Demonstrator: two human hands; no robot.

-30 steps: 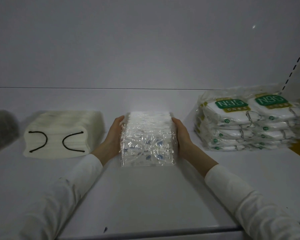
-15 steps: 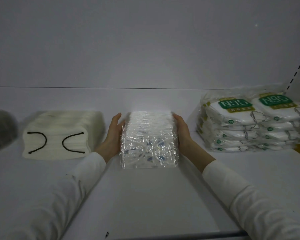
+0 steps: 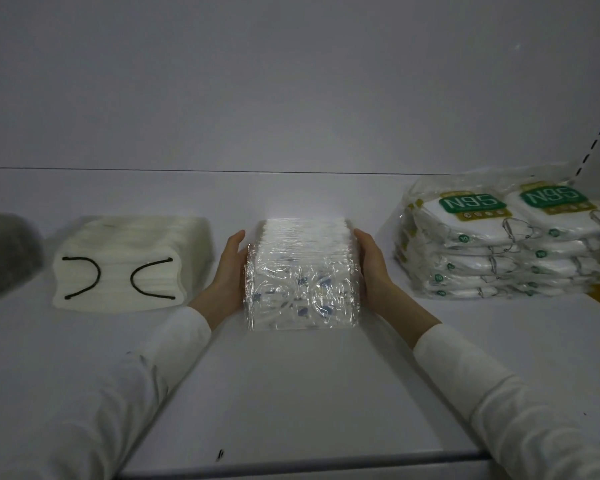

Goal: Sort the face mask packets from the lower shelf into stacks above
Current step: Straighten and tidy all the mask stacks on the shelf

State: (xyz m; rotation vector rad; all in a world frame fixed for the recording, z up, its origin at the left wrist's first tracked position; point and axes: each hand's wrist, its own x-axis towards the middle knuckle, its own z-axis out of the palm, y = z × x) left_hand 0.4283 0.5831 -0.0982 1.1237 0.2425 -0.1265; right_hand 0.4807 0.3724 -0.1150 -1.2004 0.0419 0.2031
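At the far left of the shelf sat a blurred grey shape, too soft to identify. Next came a cream stack of masks, black ear loops facing forward. The left hand lay flat, fingers straight, against the left side of the clear-wrapped stack of packets, which stood on the shelf at centre. The right hand pressed its right side likewise, fingers extended. Further right, apart from it, N95 packets were piled in two adjoining stacks.

Left hand, right hand press clear-wrapped mask stack on shelf.
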